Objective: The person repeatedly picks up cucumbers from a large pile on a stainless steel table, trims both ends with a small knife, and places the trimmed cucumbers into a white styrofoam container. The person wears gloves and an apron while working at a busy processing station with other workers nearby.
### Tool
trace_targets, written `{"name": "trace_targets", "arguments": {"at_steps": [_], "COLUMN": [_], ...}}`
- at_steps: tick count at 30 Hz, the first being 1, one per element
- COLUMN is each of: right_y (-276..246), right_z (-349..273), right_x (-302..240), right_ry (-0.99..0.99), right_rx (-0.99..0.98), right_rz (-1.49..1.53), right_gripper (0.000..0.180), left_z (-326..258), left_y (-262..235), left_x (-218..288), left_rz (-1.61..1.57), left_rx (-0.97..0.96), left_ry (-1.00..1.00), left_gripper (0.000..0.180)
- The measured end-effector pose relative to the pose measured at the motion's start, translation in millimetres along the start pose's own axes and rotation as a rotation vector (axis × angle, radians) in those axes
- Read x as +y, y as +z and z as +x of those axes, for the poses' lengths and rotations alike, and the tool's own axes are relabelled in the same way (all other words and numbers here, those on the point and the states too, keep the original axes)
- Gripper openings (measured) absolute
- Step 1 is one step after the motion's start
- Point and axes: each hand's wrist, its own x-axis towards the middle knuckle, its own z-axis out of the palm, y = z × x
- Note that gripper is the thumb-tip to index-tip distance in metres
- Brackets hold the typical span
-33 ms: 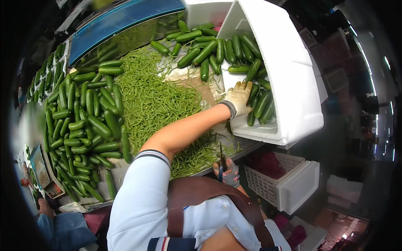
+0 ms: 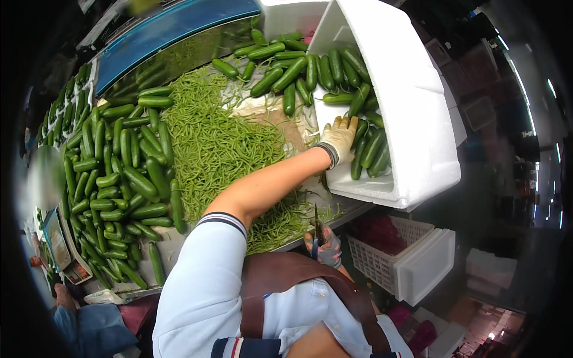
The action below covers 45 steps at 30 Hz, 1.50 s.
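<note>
Box point(image 2: 415, 113) part-full of cucumbers point(image 2: 374, 149), many outside left and far | left hand point(image 2: 338, 141) unclenched at mouth | right hand point(image 2: 327, 246) grasping blade point(image 2: 316, 218)

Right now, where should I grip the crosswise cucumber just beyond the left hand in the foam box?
Probably grip across the left end of the crosswise cucumber, coming from the left through the open side of the white foam box: that end looks bare, while the right end meets a slanting cucumber.

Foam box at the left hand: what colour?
The foam box is plain white; best seen in head view.
</note>
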Motion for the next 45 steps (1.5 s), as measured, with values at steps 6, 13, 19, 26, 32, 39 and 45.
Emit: {"name": "trace_targets", "arguments": {"at_steps": [6, 13, 19, 26, 32, 39, 45], "right_y": [-10, -4, 14, 35, 24, 44, 31], "right_z": [-28, -6, 26, 56, 73, 90, 102], "right_x": [1, 0, -23, -35, -33, -5, -10], "right_ry": [-0.073, -0.243, -0.22, 0.02, 0.205, 0.174, 0.904], "right_rx": [0.099, 0.55, 0.472, 0.383, 0.492, 0.457, 0.599], "right_rz": [0.22, -0.324, -0.449, -0.577, -0.064, -0.368, 2.0], "right_gripper": [0.038, 0.03, 0.029, 0.036, 0.035, 0.037, 0.035], "left_z": [35, -33, -142, -218, -251, -291, -307], "left_y": [11, 0, -49, -60, -78, -102, -102], "left_x": [9, -62, -92, -118, -114, -110, -120], "left_rz": [0.195, -0.845, -1.507, -1.112, -1.386, -1.297, -1.49], "left_rx": [-0.012, -0.041, -0.24, -0.123, -0.246, -0.137, -0.217], "left_ry": [-0.103, -0.117, -0.224, -0.143, -0.163, -0.409, -0.298], "left_gripper": [0.075, 0.053, 0.063, 0.064, 0.07, 0.066, 0.064]}}
